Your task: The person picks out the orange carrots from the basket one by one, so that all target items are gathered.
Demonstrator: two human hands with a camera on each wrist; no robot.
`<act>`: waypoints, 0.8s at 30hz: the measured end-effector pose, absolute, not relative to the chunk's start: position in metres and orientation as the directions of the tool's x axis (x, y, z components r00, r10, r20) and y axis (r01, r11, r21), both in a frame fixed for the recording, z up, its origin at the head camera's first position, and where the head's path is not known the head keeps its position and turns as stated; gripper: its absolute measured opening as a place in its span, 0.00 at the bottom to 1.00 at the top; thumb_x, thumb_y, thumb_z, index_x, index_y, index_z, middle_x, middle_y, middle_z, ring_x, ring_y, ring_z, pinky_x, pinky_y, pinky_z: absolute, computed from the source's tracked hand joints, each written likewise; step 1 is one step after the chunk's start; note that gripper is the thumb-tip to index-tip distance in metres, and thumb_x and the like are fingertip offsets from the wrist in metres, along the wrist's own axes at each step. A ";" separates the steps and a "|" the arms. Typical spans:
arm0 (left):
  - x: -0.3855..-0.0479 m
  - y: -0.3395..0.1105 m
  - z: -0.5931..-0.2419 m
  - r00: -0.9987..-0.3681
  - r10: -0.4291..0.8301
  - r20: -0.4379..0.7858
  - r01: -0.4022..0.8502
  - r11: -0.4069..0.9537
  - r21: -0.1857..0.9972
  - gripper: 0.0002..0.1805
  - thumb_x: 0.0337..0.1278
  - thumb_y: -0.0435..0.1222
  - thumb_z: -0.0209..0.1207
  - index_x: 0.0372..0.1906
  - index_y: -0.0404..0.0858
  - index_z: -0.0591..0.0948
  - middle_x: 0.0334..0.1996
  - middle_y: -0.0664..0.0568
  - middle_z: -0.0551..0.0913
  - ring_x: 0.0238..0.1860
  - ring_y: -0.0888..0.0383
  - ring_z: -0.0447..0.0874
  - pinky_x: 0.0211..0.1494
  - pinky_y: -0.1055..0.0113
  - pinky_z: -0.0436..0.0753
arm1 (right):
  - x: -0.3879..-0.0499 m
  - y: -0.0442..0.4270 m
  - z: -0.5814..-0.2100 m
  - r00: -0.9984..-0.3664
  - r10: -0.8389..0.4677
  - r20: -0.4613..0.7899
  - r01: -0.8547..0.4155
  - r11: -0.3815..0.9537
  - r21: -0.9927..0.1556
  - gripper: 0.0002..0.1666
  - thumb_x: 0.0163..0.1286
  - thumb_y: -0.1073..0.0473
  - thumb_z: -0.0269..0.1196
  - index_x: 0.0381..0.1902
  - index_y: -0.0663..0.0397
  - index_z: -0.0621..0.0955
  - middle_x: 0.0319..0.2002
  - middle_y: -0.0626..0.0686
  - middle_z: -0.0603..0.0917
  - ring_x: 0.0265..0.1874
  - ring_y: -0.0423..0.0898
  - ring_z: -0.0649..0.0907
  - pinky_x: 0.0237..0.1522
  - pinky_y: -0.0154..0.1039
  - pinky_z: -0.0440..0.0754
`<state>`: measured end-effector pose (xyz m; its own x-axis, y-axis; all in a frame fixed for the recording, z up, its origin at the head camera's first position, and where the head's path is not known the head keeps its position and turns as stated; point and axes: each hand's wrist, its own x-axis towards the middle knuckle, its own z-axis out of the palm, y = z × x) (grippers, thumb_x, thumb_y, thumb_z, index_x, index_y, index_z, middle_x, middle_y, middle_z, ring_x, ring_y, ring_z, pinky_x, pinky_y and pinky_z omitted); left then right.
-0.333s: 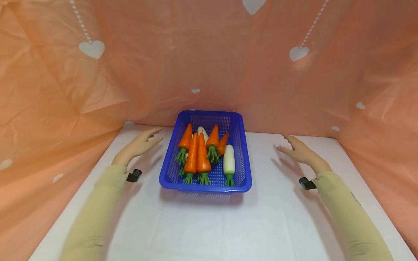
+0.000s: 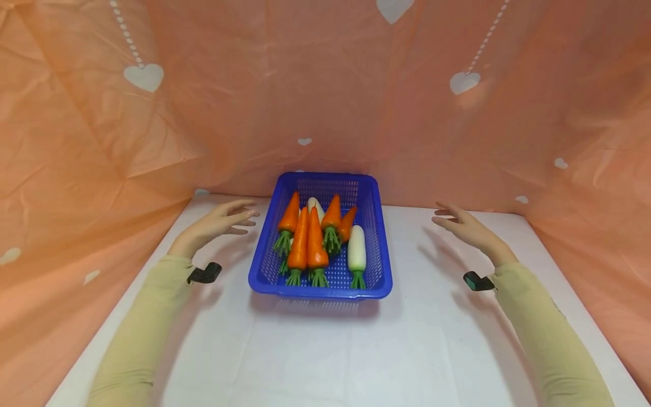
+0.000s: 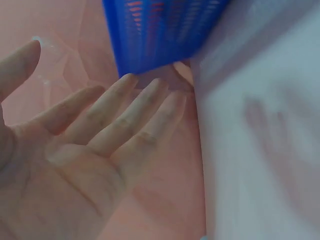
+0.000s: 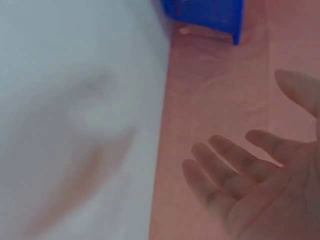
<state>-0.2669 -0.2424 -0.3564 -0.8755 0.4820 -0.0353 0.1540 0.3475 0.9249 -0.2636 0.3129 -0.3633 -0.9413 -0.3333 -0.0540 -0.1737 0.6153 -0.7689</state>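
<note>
Left hand (image 2: 216, 221) and right hand (image 2: 469, 229), fingers (image 3: 125, 122) loosely spread, seem at the reaching step; gripping the basket (image 2: 325, 293) between them calls for moving inward.

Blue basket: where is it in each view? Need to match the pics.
Head: the blue basket is at centre, between the two hands, in full view.
Left wrist: blue basket at top, about mid-width, cut off by the top edge.
Right wrist: blue basket at top, right of centre, cut off by the top edge.
Shared landmark: the edge where the white table meets the orange-pink cloth.
</note>
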 end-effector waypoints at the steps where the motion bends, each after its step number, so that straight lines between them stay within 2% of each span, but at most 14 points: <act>1: -0.266 -0.243 -0.355 -0.867 0.496 -0.054 0.130 0.328 0.936 0.32 0.74 0.40 0.45 0.72 0.27 0.51 0.64 0.26 0.62 0.62 0.31 0.65 0.58 0.45 0.72 | -0.263 0.312 -0.361 -0.940 -0.335 -0.055 -0.166 0.594 -0.787 0.41 0.75 0.49 0.52 0.75 0.58 0.48 0.68 0.68 0.60 0.65 0.65 0.64 0.63 0.60 0.62; 5: -0.269 -0.245 -0.356 -0.841 0.527 -0.123 0.025 0.264 0.964 0.34 0.74 0.41 0.46 0.72 0.27 0.49 0.65 0.26 0.60 0.62 0.34 0.66 0.60 0.47 0.71 | -0.262 0.309 -0.352 -0.935 -0.351 -0.053 -0.140 0.504 -0.852 0.39 0.76 0.51 0.51 0.75 0.57 0.48 0.68 0.66 0.60 0.65 0.63 0.65 0.63 0.55 0.63; 11: -0.267 -0.234 -0.360 -0.850 0.489 -0.195 -0.068 0.266 0.962 0.35 0.70 0.35 0.51 0.72 0.26 0.49 0.62 0.27 0.64 0.52 0.42 0.78 0.58 0.44 0.72 | -0.261 0.299 -0.344 -0.926 -0.377 -0.001 -0.149 0.370 -0.917 0.36 0.77 0.50 0.49 0.74 0.60 0.51 0.66 0.62 0.63 0.64 0.60 0.67 0.62 0.45 0.69; 18: -0.263 -0.221 -0.363 -0.858 0.464 -0.220 -0.070 0.318 0.945 0.37 0.63 0.32 0.58 0.71 0.26 0.54 0.59 0.28 0.67 0.46 0.51 0.81 0.48 0.54 0.81 | -0.258 0.276 -0.333 -0.900 -0.436 0.028 -0.142 0.233 -0.962 0.32 0.78 0.52 0.46 0.74 0.57 0.54 0.68 0.64 0.61 0.65 0.61 0.65 0.63 0.48 0.67; 24: -0.262 -0.217 -0.366 -0.872 0.432 -0.229 -0.085 0.326 0.941 0.38 0.62 0.32 0.59 0.71 0.27 0.54 0.55 0.31 0.71 0.42 0.54 0.81 0.45 0.56 0.82 | -0.262 0.252 -0.326 -0.873 -0.484 0.050 -0.140 0.151 -0.979 0.31 0.79 0.55 0.45 0.73 0.60 0.54 0.67 0.66 0.63 0.64 0.63 0.66 0.63 0.51 0.67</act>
<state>-0.2625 -0.2175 -0.3657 -0.8721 0.4324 -0.2291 -0.0855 0.3265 0.9413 -0.2621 0.2525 -0.3260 -0.8735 -0.4843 0.0499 -0.1396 0.1509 -0.9786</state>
